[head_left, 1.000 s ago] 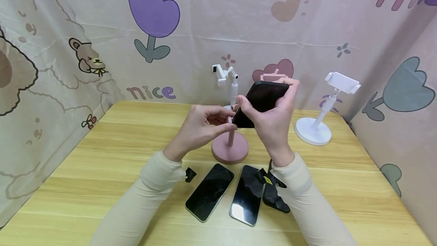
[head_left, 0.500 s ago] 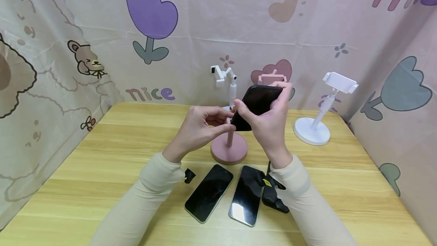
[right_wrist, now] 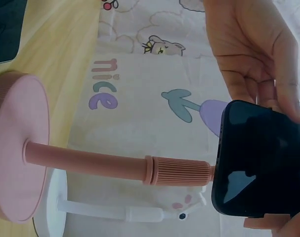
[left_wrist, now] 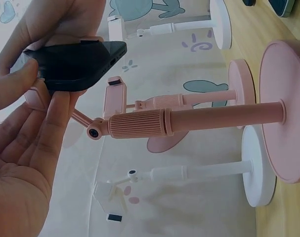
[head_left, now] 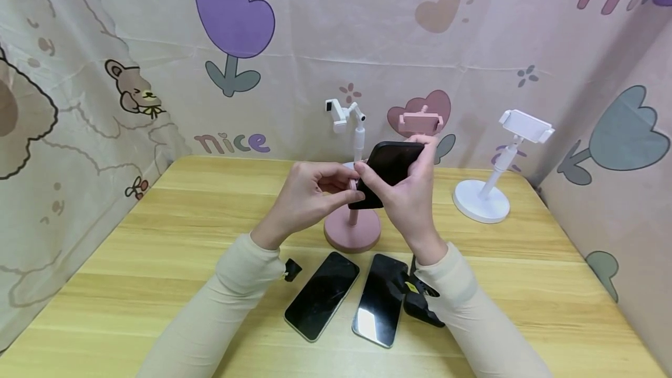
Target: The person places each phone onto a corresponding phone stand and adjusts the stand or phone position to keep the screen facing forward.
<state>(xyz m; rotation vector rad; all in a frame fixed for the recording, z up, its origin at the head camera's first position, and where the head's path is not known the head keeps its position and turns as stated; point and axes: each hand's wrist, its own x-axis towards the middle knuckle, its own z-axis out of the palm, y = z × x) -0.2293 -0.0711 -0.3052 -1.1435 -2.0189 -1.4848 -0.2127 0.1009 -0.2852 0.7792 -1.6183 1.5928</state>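
A black smartphone is held at a tilt over the front pink phone stand, and it hides the stand's head in the head view. My right hand grips the phone, thumb across its near face and fingers at its far edge. At the phone's left side, my left hand pinches the stand's pink clamp between thumb and fingers. The right wrist view shows the phone above the stand's ribbed collar, with another pink clamp part along its opposite edge.
Two phones lie face up near the front, a left one and a right one. A black object lies partly under the right sleeve. Behind stand a white stand, a second pink stand and another white stand.
My right hand and the phone have moved left and down, toward the clamp and the left hand. The left hand has stayed at the clamp.
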